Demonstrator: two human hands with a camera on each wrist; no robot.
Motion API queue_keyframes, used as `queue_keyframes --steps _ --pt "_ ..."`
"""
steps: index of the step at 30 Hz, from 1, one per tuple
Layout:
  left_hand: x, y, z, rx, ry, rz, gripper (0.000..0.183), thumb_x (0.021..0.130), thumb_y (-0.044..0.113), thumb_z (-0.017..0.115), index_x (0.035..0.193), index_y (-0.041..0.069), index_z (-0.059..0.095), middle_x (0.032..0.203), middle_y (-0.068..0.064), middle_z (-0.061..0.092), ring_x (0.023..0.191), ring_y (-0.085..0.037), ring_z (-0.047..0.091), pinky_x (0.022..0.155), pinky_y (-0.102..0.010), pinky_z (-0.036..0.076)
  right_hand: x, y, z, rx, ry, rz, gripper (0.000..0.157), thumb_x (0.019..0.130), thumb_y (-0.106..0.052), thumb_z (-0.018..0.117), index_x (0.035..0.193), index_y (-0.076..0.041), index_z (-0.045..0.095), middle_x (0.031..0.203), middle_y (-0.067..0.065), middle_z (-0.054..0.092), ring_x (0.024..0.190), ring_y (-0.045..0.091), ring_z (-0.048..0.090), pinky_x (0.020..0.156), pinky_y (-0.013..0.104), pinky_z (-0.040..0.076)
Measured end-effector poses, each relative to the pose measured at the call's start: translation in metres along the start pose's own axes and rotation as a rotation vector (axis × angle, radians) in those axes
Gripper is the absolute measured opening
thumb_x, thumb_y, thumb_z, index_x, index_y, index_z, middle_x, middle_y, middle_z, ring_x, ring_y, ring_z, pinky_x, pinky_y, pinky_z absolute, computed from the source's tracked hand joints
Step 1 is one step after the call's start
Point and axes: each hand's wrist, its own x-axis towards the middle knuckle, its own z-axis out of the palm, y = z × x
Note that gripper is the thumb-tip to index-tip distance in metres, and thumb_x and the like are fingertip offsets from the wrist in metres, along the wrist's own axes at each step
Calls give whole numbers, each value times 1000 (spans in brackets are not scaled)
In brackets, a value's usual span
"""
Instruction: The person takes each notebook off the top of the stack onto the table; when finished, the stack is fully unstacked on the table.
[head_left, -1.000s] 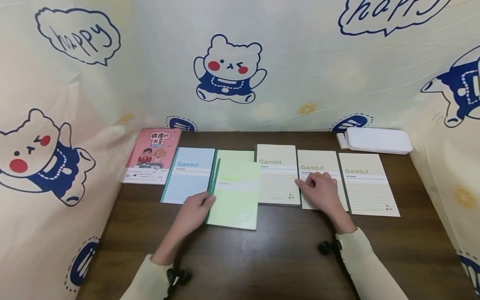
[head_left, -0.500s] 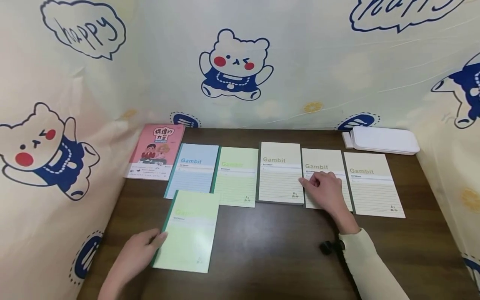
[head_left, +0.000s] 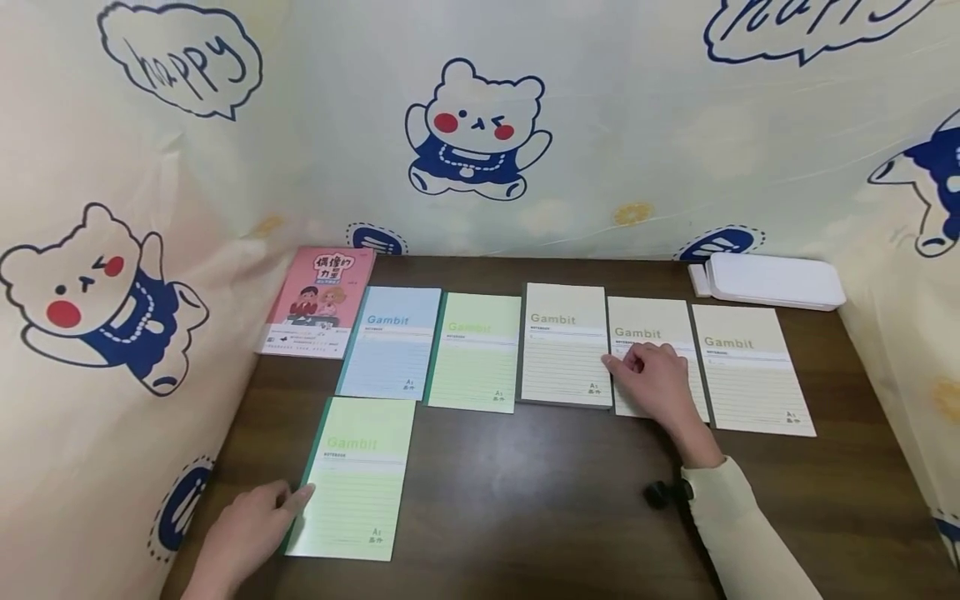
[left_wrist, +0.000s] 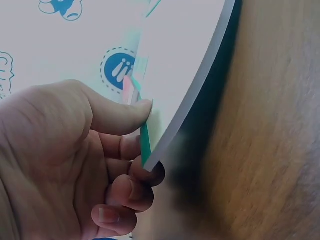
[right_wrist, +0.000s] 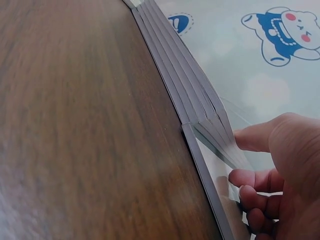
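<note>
In the head view a light-green notebook with a dark-green spine lies at the front left. My left hand pinches its spine edge; the left wrist view shows the thumb on the cover and fingers curled under the corner. My right hand rests over a cream notebook, beside a stack of cream notebooks. Its thumb touches the stack's upper right edge, and the other fingers curl loosely by the page edges, as the right wrist view shows.
The back row also has a pink booklet, a blue notebook, another green notebook and a cream notebook at the right. A white case lies at the back right corner. Patterned cloth surrounds the dark wooden table.
My left hand has carried the green notebook from over the other green one leftward and toward me, down in front of the blue notebook. My right hand has stayed at the stack.
</note>
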Motion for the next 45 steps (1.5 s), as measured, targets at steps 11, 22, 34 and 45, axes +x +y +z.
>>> queue_keyframes --steps 11,22,34,45 --pt "-1 12 -6 17 83 -30 72 110 65 55 108 -6 68 78 -10 59 72 -26 56 64 -39 41 1 -3 4 -25 -5 -33 38 108 -39 70 83 -10 66 69 5 58 86 34 52 84 47 28" --pt "12 109 3 -76 521 487 40 118 40 54 85 17 59 62 4 44 56 -14 42 55 -30 35 -1 -15 12 -69 58 -130 30 111 -25 64 85 -10 67 70 5 61 78 34 52 78 49 31" --pt "60 271 38 -15 347 733 45 114 54 55 84 21 61 59 4 49 54 -16 46 57 -33 37 -4 -14 19 -44 59 -102 32 113 -23 61 83 -11 63 68 3 58 76 32 51 79 49 32" --pt "88 317 49 108 261 718 40 113 44 62 81 18 61 63 1 53 53 -17 50 52 -33 37 -5 -19 15 -64 66 -106 30 112 -21 62 84 -10 63 66 3 57 73 31 51 77 46 33"
